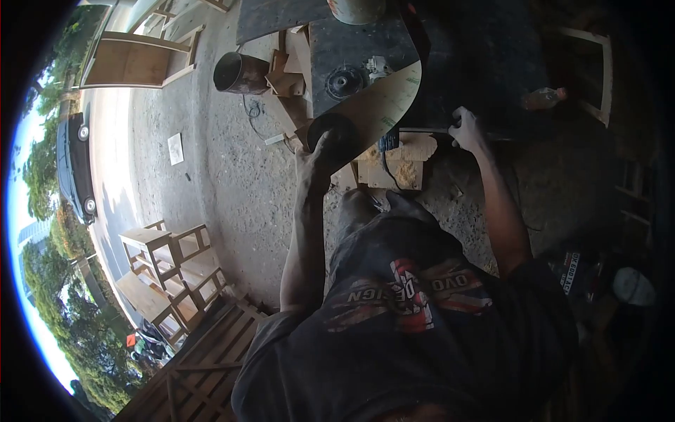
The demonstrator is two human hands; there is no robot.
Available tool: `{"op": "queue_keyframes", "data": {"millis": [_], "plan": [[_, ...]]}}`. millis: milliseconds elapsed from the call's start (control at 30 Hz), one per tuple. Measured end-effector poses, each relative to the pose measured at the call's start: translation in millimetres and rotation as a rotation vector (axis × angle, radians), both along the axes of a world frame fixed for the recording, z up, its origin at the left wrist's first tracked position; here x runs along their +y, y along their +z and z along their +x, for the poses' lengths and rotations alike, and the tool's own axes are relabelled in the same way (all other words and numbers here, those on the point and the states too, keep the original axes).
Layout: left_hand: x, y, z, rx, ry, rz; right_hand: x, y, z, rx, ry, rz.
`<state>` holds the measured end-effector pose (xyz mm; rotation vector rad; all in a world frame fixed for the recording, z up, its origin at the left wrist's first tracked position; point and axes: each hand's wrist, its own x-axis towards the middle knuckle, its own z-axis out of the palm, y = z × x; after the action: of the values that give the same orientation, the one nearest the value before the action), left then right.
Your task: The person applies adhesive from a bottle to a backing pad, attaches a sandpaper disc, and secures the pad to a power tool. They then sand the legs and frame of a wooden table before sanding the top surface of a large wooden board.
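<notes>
My left hand (313,158) grips the near end of a sheet of sandpaper (394,105). The sheet curls into a dark roll by my thumb, and its pale back with green print sweeps up to the right over the dark worktable (471,63). At the table's near edge is my right hand (467,132), its fingers curled in; whether anything small is between them is hidden. Beyond the sheet lies a round black disc-like part (344,81) beside a pale metal tool part (378,67). A blue tool (388,141) with a cord shows under the sheet's lower edge.
Wood offcuts (285,76) and a rusty bucket (241,72) are left of the table. A white bucket (356,10) stands at its back, a plastic bottle (545,98) to the right. Sawdust-covered boards (408,165) lie below. Wooden stools (162,260) are stacked at left.
</notes>
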<state>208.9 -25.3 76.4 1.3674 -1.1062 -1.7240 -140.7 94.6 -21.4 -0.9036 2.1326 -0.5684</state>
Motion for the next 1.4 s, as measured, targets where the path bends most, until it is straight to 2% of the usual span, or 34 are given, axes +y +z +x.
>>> {"op": "queue_keyframes", "data": {"millis": [67,133,200,233,300,433,567,700,833,933,1100,1133,1200,1333,1400], "plan": [[-4,-20,7,-0.076,0.009,-0.035,23,9,16,-0.621,0.012,-0.095],[-5,-35,11,-0.050,0.013,-0.022,40,17,53,-1.143,0.065,-0.073],[-8,-49,12,-0.024,0.009,-0.007,36,36,92,-1.194,0.263,0.104],[-9,-55,13,0.013,-0.009,0.009,34,30,99,-1.194,0.256,0.112],[-7,-61,19,0.027,-0.039,0.040,30,4,114,-1.529,0.162,0.167],[-5,-74,23,0.039,-0.039,0.007,12,-17,127,-1.544,0.214,0.137],[-6,-84,30,0.029,-0.067,0.085,5,-26,127,-1.576,0.242,0.121],[-4,-79,29,0.023,-0.081,0.069,4,-37,127,-1.703,0.232,0.095],[-3,-75,28,0.037,-0.087,0.062,5,-34,127,-1.672,0.258,0.089],[-4,-80,29,0.020,-0.108,0.081,4,-31,130,-1.660,0.225,0.095],[-6,-79,30,0.008,-0.117,0.068,3,-19,136,-1.481,0.181,0.167],[-6,-80,30,0.009,-0.118,0.068,7,-26,139,-1.480,0.180,0.167],[-7,-79,30,0.050,-0.100,0.090,15,-40,149,-1.486,0.113,-0.021],[-8,-74,29,-0.006,-0.138,0.106,18,-41,155,-1.500,0.101,-0.046],[-9,-73,27,0.019,-0.154,0.131,17,-36,154,-1.589,-0.037,-0.011]]}}
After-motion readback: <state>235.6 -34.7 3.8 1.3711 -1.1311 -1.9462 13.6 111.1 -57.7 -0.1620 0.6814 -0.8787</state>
